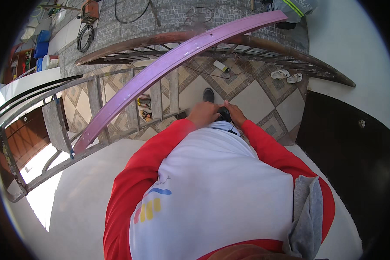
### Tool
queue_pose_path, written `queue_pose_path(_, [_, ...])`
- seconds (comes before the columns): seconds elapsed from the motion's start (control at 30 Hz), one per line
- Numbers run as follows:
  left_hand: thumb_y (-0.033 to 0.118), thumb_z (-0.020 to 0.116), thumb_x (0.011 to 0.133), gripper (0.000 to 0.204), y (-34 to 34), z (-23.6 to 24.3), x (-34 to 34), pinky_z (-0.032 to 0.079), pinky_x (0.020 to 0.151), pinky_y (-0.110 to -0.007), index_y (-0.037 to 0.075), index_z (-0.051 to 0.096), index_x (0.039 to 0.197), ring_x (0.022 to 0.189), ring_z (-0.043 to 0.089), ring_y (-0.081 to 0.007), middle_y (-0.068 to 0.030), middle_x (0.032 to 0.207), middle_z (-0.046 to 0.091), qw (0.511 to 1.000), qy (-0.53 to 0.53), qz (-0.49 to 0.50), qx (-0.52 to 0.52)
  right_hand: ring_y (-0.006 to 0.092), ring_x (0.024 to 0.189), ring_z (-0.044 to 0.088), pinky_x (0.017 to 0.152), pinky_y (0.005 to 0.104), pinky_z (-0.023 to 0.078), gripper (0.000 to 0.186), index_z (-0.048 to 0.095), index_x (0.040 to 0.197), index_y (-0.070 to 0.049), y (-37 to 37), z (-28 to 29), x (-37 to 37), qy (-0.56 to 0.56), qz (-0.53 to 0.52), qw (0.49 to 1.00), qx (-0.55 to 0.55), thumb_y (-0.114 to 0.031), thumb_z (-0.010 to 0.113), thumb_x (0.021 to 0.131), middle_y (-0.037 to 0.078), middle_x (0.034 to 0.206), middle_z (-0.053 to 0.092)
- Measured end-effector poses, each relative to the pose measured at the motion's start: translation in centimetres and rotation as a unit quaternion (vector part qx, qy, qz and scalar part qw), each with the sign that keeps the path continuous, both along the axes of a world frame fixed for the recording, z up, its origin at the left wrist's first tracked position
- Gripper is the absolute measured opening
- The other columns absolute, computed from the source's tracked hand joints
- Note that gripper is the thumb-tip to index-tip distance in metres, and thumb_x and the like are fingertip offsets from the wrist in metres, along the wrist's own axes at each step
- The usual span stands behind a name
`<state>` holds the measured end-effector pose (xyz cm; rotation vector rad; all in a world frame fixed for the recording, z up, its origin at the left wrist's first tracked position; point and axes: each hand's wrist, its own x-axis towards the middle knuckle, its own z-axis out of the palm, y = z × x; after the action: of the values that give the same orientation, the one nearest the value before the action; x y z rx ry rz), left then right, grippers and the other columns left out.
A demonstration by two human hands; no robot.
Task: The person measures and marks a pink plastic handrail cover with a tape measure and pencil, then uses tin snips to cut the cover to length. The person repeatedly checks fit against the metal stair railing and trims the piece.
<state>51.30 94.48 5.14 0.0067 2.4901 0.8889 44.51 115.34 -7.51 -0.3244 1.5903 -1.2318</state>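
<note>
- Left of the frame: a ladder [95, 92], apart from both hands.
- Left of centre: tools [145, 115] on the floor, seen between the rungs; neither hand uses them.
- Lower left to upper right: a purple strip [173, 58], crossing in front of the ladder; no hand touches it.
- Centre: the left hand [203, 114], slightly blurred, fingers bent at the black object [223, 113]; how firmly it grips cannot be told.
- Centre, at the waist: the black object, between the hands. Taking it up is done; handling appears under way, with release left. Finer progress is hidden.
- Right of centre: the right hand [235, 114], curled around the object's right side, apparently gripping it.
</note>
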Motion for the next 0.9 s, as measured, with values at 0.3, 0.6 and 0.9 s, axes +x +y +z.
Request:
queue_pose_path(0.3, [0.027, 0.07, 0.086, 0.03, 0.6, 1.0, 0.0, 0.056, 0.068, -0.048, 0.009, 0.072, 0.11, 0.08, 0.07, -0.0354, -0.0161, 0.085, 0.072, 1.0, 0.024, 0.018, 0.009, 0.0204, 0.106, 0.064, 0.098, 0.0326, 0.046, 0.063, 0.066, 0.121, 0.002, -1.7, 6.7, -1.3, 0.094, 0.119, 0.988, 0.02, -0.053, 0.038, 0.107, 0.013, 0.114, 0.069])
queue_pose_path(0.6, [0.034, 0.068, 0.087, 0.027, 0.1, 0.7, -0.2, 0.054, 0.076, -0.05, 0.01, 0.07, 0.098, 0.084, 0.068, -0.0372, -0.0162, 0.084, 0.07, 0.999, -0.014, -0.031, 0.043, 0.0247, 0.115, 0.061, 0.104, 0.036, 0.043, 0.054, 0.062, 0.129, -0.004, -1.0, 9.9, -2.6, 0.079, 0.161, 0.981, 0.069, -0.048, 0.04, 0.107, 0.014, 0.122, 0.066])
queue_pose_path(0.9, [0.028, 0.074, 0.085, 0.022, -7.5, -2.8, 7.7, 0.053, 0.073, -0.046, 0.007, 0.07, 0.086, 0.082, 0.069, -0.0338, -0.0138, 0.081, 0.071, 0.978, -0.002, 0.21, 0.016, 0.0189, 0.105, 0.063, 0.087, 0.0354, 0.049, 0.067, 0.057, 0.136, -0.011, 5.8, 1.5, -4.7, -0.096, -0.052, 0.976, 0.186, -0.064, 0.05, 0.096, 0.01, 0.121, 0.065])
